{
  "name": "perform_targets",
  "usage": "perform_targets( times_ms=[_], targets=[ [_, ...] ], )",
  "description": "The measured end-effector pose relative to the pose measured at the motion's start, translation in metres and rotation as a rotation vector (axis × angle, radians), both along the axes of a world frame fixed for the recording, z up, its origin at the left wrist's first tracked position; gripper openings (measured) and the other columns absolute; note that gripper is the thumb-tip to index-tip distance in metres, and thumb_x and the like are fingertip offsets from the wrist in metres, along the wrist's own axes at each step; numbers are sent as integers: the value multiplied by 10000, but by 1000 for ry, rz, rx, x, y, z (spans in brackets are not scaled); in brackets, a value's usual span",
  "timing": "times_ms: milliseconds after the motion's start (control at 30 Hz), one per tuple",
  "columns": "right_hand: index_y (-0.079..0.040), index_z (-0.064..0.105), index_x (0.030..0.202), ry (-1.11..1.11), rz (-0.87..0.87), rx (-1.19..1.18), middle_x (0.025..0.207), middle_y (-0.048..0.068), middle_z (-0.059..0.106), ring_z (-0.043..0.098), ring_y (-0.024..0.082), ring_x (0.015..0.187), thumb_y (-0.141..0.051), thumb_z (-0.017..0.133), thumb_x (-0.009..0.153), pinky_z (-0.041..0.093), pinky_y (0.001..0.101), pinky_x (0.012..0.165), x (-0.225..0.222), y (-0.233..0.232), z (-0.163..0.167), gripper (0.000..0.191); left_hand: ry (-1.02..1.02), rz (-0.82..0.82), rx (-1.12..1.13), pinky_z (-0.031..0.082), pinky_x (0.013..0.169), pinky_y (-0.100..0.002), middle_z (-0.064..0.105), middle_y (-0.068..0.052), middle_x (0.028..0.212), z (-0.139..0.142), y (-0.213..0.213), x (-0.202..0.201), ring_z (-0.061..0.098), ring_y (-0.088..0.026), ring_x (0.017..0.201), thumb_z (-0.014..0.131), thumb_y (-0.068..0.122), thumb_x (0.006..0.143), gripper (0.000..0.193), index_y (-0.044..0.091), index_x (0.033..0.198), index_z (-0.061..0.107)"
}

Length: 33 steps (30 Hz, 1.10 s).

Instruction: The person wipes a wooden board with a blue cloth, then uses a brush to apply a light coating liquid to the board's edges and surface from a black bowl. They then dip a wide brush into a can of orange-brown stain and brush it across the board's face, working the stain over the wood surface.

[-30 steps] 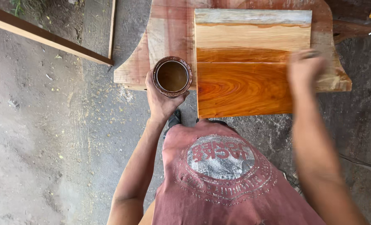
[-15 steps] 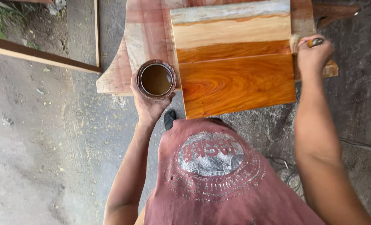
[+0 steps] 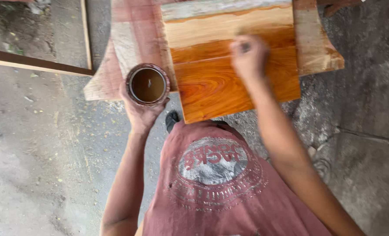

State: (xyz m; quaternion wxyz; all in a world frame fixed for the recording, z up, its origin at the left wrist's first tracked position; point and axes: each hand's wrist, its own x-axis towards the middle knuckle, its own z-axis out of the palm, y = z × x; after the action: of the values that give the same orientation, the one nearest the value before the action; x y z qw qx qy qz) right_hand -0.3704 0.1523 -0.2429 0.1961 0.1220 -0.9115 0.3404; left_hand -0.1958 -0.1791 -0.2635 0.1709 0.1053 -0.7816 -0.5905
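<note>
A person in a faded red printed shirt point(image 3: 220, 183) is standing over a wooden board point(image 3: 234, 65) and coating it with a glossy orange-brown finish, seen from a camera worn on the head. The left hand point(image 3: 141, 111) is cupping a small round can point(image 3: 147, 85) of dark liquid from below, fingers wrapped around its base, holding it just beside the board's left edge. The right hand point(image 3: 248, 56) is closed around a small applicator whose dark tip is just showing above the knuckles (the hand is blurred, so whether it is a brush or a rag cannot be told), and it is resting on the board near the boundary between coated and bare wood.

The board is lying across a wider, rough slab point(image 3: 120, 48) set on a concrete floor point(image 3: 41, 153). Judging from the colour, the near half of the board is already wearing a wet, deep orange sheen, while the far strip is still showing pale, unfinished timber, with a greyish band along its farthest edge. Roughly half the surface is looking covered; the upper portion is remaining to be done. A long dark wooden batten point(image 3: 37, 63) is lying on the floor to the left, well apart from the work.
</note>
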Motion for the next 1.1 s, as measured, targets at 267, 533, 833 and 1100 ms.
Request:
perform_targets(
  times_ms=[267,533,833,1100],
  targets=[
    [-138,766,963,-350,-507,21,924,37,755,725,162,793,-134,793,938,585,348,675,49,140,18,38,10,-25,-86,455,1198,-436,507,-200,1481,2,-2,3,543,-317,1386,1058,269,672,1215,-13,1535,249],
    [-8,780,1014,-358,-171,-47,911,93,771,701,134,799,-14,821,914,551,282,735,72,58,46,109,69,-53,57,484,1156,-416,523,-185,1438,14,0,-11,564,-288,1340,985,209,691,1094,3,1493,271],
    [-48,751,1055,-277,484,-68,963,90,745,713,177,832,-50,828,925,560,306,741,98,-121,162,150,160,-59,-325,400,1163,-528,485,-254,1441,33,-2,-16,472,-426,1370,1000,294,651,1082,-7,1460,348],
    [-94,768,935,-33,568,206,844,101,705,674,304,789,-96,871,810,497,444,756,89,-186,111,162,214,-58,-429,323,1193,-567,444,-251,1472,22,2,-18,428,-442,1411,942,248,664,1065,-18,1484,318]
  ],
)
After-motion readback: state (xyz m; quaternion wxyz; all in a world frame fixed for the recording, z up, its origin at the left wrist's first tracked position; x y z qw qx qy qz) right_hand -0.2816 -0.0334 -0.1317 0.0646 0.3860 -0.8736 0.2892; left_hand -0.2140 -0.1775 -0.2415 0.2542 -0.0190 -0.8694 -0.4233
